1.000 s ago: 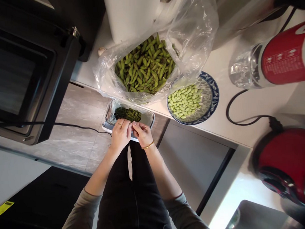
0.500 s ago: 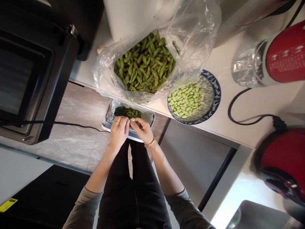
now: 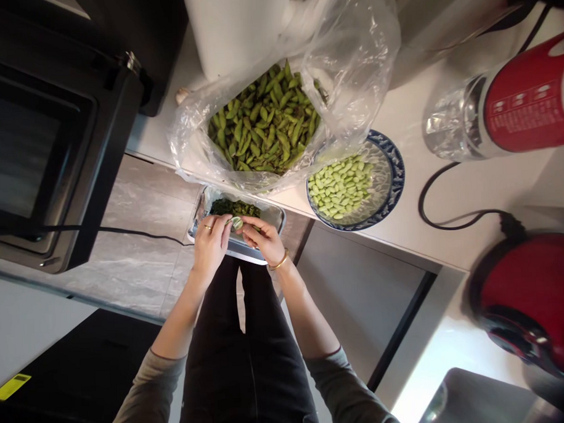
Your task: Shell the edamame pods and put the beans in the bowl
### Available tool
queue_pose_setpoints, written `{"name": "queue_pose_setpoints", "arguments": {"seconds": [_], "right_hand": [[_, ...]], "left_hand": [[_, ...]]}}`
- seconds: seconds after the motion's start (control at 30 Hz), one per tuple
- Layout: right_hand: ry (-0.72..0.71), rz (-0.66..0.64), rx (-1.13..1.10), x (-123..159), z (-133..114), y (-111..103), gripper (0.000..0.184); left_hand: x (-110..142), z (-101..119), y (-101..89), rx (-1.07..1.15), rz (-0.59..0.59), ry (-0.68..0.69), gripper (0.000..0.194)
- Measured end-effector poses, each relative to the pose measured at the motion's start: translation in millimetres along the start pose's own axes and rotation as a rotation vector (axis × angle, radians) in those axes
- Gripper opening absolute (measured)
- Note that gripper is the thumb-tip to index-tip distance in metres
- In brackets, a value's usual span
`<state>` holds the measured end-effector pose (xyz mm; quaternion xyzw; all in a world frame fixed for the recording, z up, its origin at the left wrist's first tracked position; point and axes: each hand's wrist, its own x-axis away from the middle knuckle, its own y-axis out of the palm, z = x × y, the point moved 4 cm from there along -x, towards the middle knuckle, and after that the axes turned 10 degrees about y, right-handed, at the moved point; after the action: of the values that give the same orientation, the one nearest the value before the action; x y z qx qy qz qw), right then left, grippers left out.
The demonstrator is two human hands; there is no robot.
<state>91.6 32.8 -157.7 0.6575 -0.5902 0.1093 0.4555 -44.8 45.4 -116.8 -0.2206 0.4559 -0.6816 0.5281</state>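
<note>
My left hand [image 3: 210, 245] and my right hand [image 3: 263, 238] meet over a small bin [image 3: 268, 217] lined with plastic and holding dark empty pods. Both hands pinch one green edamame pod [image 3: 237, 223] between their fingertips. Just beyond, a clear plastic bag [image 3: 351, 67] lies open on the counter, full of green edamame pods [image 3: 263, 129]. To its right stands a blue-rimmed bowl [image 3: 394, 177] with shelled pale green beans [image 3: 339, 186].
A black oven [image 3: 53, 145] with a trailing cable sits at the left. A red and clear blender jug [image 3: 505, 111] lies at the right, a red appliance base [image 3: 530, 301] below it, joined by a black cord [image 3: 453, 218]. A white container [image 3: 233, 28] stands behind the bag.
The hands have shifted slightly left and up over the bin, and the pod between the fingertips now shows more openly.
</note>
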Motion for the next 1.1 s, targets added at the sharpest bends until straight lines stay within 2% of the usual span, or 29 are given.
{"name": "queue_pose_setpoints", "arguments": {"seconds": [0.07,0.17,0.27,0.33,0.43,0.5,0.57,0.67,0.77,0.87,0.93,1.0,1.1], "right_hand": [[0.039,0.009,-0.153,4.6,-4.6,-4.4,0.032],[0.077,0.043,-0.362,21.0,-20.3,-8.6,0.023],[0.028,0.052,-0.474,46.6,-46.1,-6.3,0.020],[-0.120,0.101,-0.442,63.3,-68.9,-6.7,0.022],[-0.488,0.336,-0.263,80.7,-105.6,-18.4,0.023],[-0.723,0.552,-0.078,85.5,-125.8,-30.0,0.026],[-0.800,0.660,0.183,80.6,-138.9,-37.8,0.029],[-0.772,0.684,0.552,69.1,-145.9,-42.4,0.031],[-0.797,0.711,0.715,70.7,-143.2,-37.7,0.035],[-0.851,0.724,0.680,81.0,-136.4,-24.3,0.031],[-0.836,0.682,0.576,85.3,-129.8,-13.6,0.026],[-0.731,0.604,0.451,83.0,-120.6,-3.8,0.023],[-0.494,0.452,0.343,70.3,-102.4,9.0,0.031]], "left_hand": [[-1.1,-5.6,3.6,-0.024,-0.050,-0.045,0.033],[-4.7,-8.5,7.3,-0.091,-0.115,-0.098,0.041],[-13.6,3.8,-0.1,-0.100,-0.045,-0.049,0.035],[-24.8,18.5,-11.7,-0.035,0.070,0.038,0.027],[-52.9,36.9,-30.8,0.081,0.218,0.148,0.027],[-79.0,40.5,-37.7,0.106,0.224,0.158,0.033],[-105.6,38.0,-37.4,0.084,0.140,0.154,0.036],[-133.0,27.5,-29.7,0.016,0.013,0.153,0.031],[-140.7,16.5,-21.5,-0.013,-0.030,0.169,0.023],[-138.8,10.4,-20.3,-0.041,-0.029,0.180,0.016],[-135.9,11.1,-25.1,-0.063,-0.022,0.179,0.011],[-129.9,17.3,-33.9,-0.060,0.013,0.172,0.011],[-109.7,38.1,-47.8,-0.006,0.108,0.210,0.013]]}}
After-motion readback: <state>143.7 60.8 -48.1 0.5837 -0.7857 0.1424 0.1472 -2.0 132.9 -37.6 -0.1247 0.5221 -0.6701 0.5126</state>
